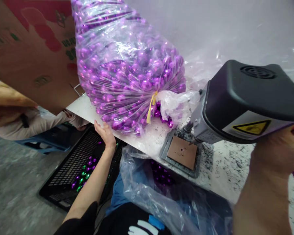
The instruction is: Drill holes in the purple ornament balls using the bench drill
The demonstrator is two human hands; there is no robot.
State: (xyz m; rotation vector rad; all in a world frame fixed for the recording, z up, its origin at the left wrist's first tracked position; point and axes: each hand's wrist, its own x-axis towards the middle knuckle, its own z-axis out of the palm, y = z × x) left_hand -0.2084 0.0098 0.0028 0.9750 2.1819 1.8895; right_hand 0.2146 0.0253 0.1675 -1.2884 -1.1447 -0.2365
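My left hand (105,133) is open, fingers stretched out at the white table's edge beside a big clear plastic bag (127,71) full of shiny purple beads. Whether the fingertips touch the bag I cannot tell. A yellow tie (151,107) gathers the bag's neck, and a short string of purple beads (163,114) lies by it. At the right, my right hand (281,150) is up against a black-and-grey bench machine (250,101) with a yellow warning label; its fingers are hidden. Below the machine's shaft is a brown square plate (182,151) with a small hole.
Under my left arm stands a black plastic crate (61,176) with purple and green beads. A clear plastic bag (137,176) covers my lap, with purple beads inside. A cardboard box (34,58) stands at left, near another person's sleeve (39,125). Black specks litter the table (225,163).
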